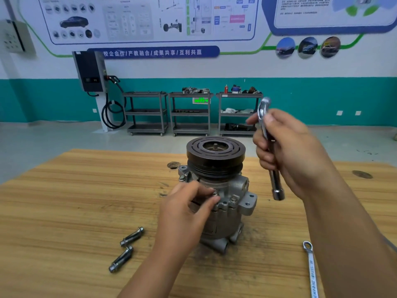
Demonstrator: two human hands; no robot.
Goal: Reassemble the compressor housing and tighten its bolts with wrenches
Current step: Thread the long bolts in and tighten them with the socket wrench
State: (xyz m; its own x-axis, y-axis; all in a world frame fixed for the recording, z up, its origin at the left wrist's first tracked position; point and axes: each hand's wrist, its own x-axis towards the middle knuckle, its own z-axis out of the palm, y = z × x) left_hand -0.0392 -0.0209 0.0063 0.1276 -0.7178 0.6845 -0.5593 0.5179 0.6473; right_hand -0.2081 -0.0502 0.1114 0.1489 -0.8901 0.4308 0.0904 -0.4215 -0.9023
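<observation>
Compressor (235,191) upright on desk (64,201): left hand (189,209) pinches a bolt (215,193), apparently to start it; right hand (290,151) grips a socket wrench (276,183), ready.

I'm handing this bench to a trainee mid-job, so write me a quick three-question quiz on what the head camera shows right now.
1. True or false: the right hand holds the chrome ratchet wrench with its socket clear of the silver cast-metal compressor.
2. How many loose steel flanged bolts lie on the wooden table left of the compressor? A one, B two, C four.
3. Fill in: the left hand uses its fingers to pinch a small ___ on the compressor's housing flange.
Key: 1 true; 2 B; 3 bolt.
</observation>
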